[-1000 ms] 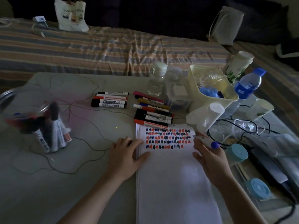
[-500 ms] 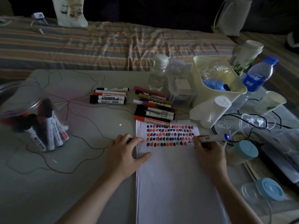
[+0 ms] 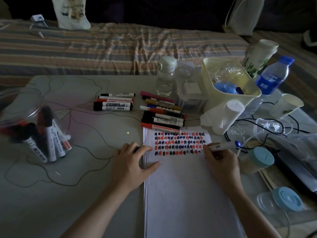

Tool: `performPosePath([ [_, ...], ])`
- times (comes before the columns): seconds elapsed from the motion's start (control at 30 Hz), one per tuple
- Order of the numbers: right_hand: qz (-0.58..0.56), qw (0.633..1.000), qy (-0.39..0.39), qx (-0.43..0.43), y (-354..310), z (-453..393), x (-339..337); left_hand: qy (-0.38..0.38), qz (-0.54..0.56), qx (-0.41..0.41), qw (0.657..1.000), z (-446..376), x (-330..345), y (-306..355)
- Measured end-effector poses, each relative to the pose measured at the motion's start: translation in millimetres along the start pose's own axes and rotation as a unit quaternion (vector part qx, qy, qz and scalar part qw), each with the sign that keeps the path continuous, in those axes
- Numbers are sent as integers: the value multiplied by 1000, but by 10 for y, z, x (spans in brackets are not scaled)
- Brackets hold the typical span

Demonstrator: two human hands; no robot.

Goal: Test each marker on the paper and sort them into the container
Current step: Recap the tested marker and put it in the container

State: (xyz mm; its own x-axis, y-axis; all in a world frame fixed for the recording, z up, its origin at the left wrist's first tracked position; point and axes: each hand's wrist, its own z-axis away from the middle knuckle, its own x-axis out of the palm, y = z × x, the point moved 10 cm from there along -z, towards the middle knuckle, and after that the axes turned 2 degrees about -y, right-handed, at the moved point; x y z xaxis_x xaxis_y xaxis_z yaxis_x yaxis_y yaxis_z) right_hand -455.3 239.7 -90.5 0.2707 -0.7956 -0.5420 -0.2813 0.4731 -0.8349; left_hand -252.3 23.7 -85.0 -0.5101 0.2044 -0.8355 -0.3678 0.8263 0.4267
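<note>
While the right hand (image 3: 221,162) gripped a marker (image 3: 221,146) on the paper (image 3: 185,186) and the left hand (image 3: 132,162) lay flat, several markers filled the jar (image 3: 25,121), many untested.

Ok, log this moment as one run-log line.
step: testing marker | right hand: holds blue marker, tip at paper | left hand: rests on paper edge | container: holds sorted markers

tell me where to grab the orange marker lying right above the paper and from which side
Grip the orange marker across the middle of its barrel, coming straight down from above. It lies flat and roughly crosswise, its near side overlapping the top edge of the paper and its far side tight against a black marker, so pinching toward its free left cap end probably gives fingers more room.
</note>
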Motion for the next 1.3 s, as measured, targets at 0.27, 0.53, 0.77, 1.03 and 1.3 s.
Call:
performPosePath([
  [0.27, -7, 1000, 6, -2, 1, 6, -15, -1, -5, -4, 1000, 1, 0, -13],
  [0.53, 1, 1000, 2, 12, 9, 27, -1, -15, -1, -12, 1000, -7, 28, -33],
  [0.77, -7, 1000, 8, 8, -44, 18, -4, -28, 11, -23, 999, -12, 20, -42],
  [1.03, -51, 998, -2, 48, -206, 45, -61, -110, 346, -192, 912, -30, -101, -155],
  [1.3, -204, 975, -67, 62, -982, 502, 254, -113, 472, -275, 830, 352, -428, 62],
])
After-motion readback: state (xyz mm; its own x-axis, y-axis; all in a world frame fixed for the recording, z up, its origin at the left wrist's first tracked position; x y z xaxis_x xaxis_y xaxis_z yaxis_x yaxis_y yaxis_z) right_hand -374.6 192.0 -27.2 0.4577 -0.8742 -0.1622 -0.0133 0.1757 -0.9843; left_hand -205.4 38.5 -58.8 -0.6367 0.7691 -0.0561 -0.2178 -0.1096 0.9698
